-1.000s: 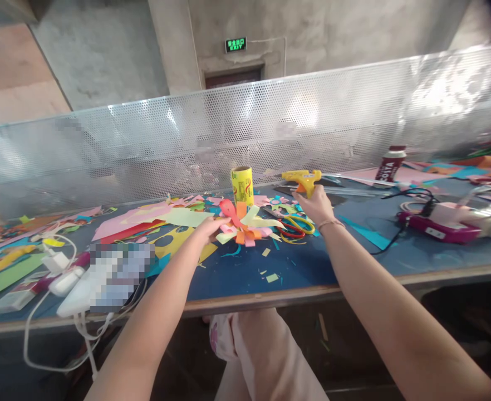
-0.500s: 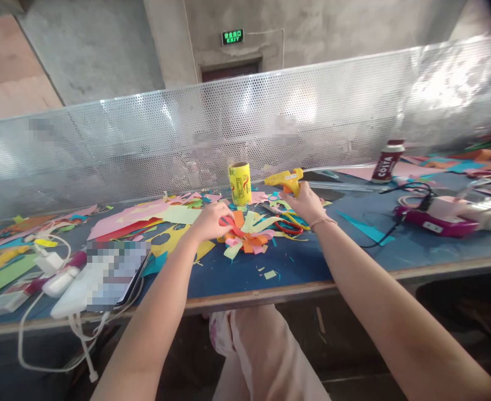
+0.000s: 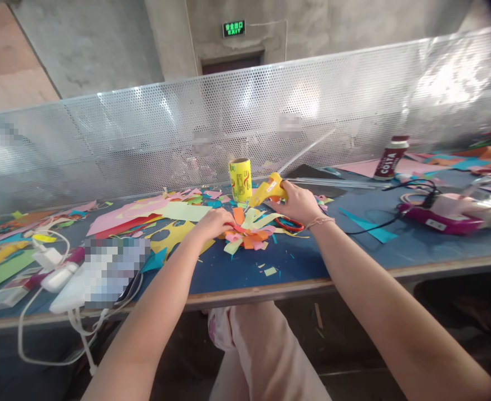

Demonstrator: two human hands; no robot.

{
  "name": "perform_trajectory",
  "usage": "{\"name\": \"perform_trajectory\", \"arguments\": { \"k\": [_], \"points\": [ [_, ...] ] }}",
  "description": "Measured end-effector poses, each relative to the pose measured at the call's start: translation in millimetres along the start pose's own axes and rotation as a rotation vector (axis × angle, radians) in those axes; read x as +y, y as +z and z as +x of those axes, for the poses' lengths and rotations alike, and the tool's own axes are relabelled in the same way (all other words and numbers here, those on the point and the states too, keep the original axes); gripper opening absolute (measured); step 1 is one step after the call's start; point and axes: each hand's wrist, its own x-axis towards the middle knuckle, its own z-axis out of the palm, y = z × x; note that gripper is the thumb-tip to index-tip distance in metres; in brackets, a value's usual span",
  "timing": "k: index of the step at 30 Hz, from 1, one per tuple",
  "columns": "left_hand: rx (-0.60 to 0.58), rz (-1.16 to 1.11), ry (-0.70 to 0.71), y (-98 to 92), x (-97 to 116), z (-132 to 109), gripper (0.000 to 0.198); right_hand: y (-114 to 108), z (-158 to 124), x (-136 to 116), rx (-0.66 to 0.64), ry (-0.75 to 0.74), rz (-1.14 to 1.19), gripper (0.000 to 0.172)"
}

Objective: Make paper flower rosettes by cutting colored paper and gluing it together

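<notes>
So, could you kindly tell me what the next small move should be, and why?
I'd probably ease the yellow plastic glue gun slightly toward the red paper strip: the right grip holds it with its nozzle angled down at the multicoloured paper-strip cluster, where the left grip pinches that strip. Whether the nozzle touches paper is unclear.

glue gun (image 3: 273, 187): smooth plastic | strips (image 3: 249, 243): matt paper | screen (image 3: 145, 139): glossy perforated metal

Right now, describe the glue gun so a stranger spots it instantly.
Find the perforated screen, then the upright yellow tube on the blue table before it. Right of that, the right hand grips the glue gun: also yellow, but tilted nozzle-down, a translucent stick jutting from its rear.
</notes>
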Motion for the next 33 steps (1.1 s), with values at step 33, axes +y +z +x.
{"name": "perform_trajectory", "arguments": {
  "k": [33],
  "points": [
    [0.052, 0.092, -0.157, -5.0, 1.1, -3.5, 0.022, 0.6, -5.1, -8.6, 0.006, -0.263, -0.169, 0.045]
  ]
}}
